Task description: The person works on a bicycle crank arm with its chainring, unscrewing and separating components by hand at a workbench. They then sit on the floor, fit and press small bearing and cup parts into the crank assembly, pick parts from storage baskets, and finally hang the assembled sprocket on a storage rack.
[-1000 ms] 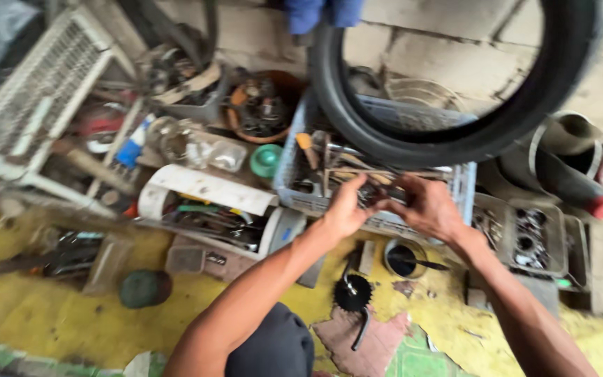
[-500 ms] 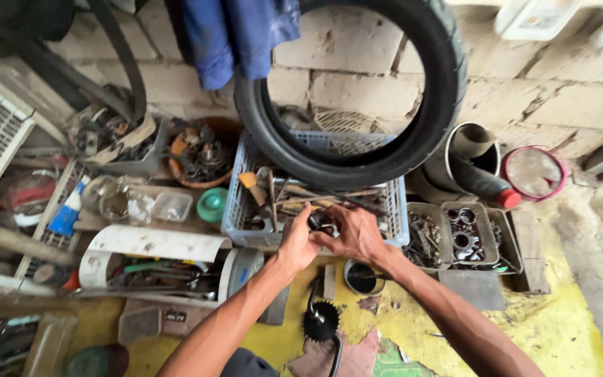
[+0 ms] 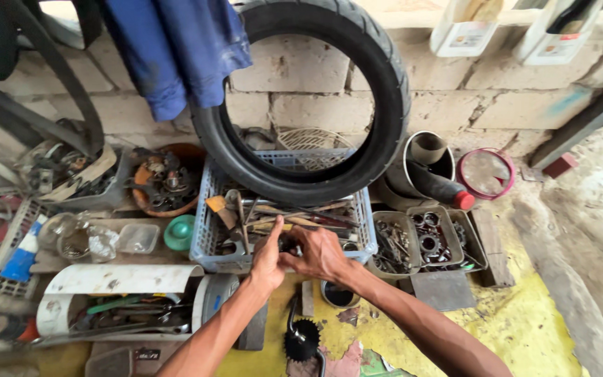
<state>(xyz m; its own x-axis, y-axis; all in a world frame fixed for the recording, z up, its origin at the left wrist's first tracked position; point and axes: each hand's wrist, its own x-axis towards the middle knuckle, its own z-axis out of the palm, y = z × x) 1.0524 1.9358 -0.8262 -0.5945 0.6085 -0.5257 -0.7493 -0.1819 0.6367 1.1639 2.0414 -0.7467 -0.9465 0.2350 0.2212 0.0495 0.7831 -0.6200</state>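
Over the blue crate (image 3: 212,241) of tools, left hand (image 3: 268,260) and right hand (image 3: 321,253) together pinched a small dark part (image 3: 288,245), under the tyre (image 3: 385,91)

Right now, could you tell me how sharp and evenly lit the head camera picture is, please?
Head view: soft daylight, no harsh glare; the hands, left hand and right hand, and the blue crate are sharp; wide-angle lens bends the tyre and brick wall; upper left corner falls dark.

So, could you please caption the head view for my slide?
Both hands, left hand and right hand, meet over a blue tool crate below a tyre.
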